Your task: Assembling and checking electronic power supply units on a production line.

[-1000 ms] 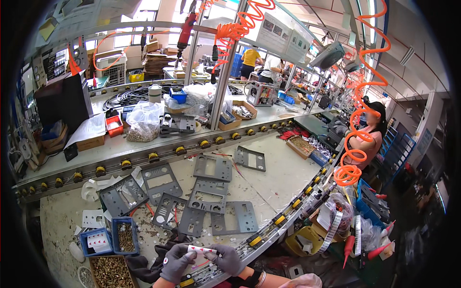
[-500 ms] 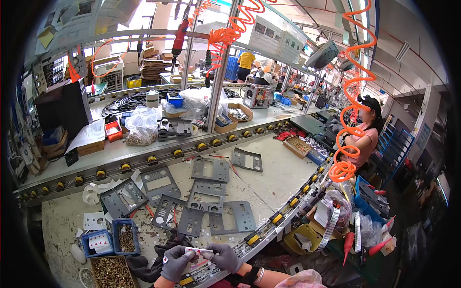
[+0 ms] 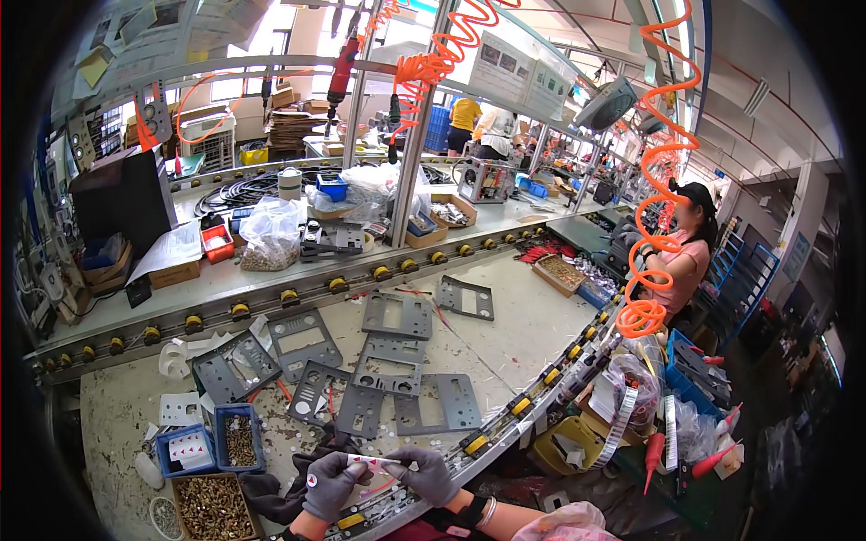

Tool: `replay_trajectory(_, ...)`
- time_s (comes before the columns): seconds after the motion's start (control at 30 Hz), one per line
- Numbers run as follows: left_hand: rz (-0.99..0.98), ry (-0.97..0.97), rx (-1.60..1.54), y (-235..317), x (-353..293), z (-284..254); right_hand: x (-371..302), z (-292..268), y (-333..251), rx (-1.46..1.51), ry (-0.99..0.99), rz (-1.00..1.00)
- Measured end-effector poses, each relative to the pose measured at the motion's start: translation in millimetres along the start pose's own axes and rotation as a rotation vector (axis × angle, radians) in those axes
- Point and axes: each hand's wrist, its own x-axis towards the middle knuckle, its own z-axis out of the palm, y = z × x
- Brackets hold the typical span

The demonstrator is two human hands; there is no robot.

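Both my hands wear grey gloves and meet at the bottom middle, above the roller rail. Between them is a short white strip of stickers (image 3: pixel 373 462) printed with small red triangles. My left hand (image 3: pixel 330 489) pinches its left end. My right hand (image 3: pixel 429 478) has thumb and fingers closed at the right end. One round white sticker (image 3: pixel 312 481) with a red triangle clings to the left glove. Just beyond the hands lie several dark grey metal panels (image 3: pixel 436 410) with rectangular cut-outs, partly overlapping. Black cloth (image 3: pixel 271 499) lies beside my left hand.
At the left stand a blue bin of sticker sheets (image 3: pixel 161 458), a blue bin of small brass-coloured parts (image 3: pixel 239 442) and a carton of brass fittings (image 3: pixel 213 507). Roller rails (image 3: pixel 520 408) border the bench. An orange coiled hose (image 3: pixel 657 243) hangs near a seated co-worker (image 3: pixel 690 257).
My hands have shifted slightly, and more of the sticker strip shows between them. Both keep their closed pinch. The panels stay in place on the bench.
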Motion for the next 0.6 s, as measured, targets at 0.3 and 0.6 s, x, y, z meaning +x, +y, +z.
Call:
replay_trajectory(0.3, 0.117, -0.009, -0.004, -16, 6, -7, 4, -1, -3, 0.034, -0.043, 0.067)
replay_trajectory(0.6, 0.118, 0.004, 0.089, -15, 8, -6, 1, -1, -4, -0.055, 0.028, -0.080)
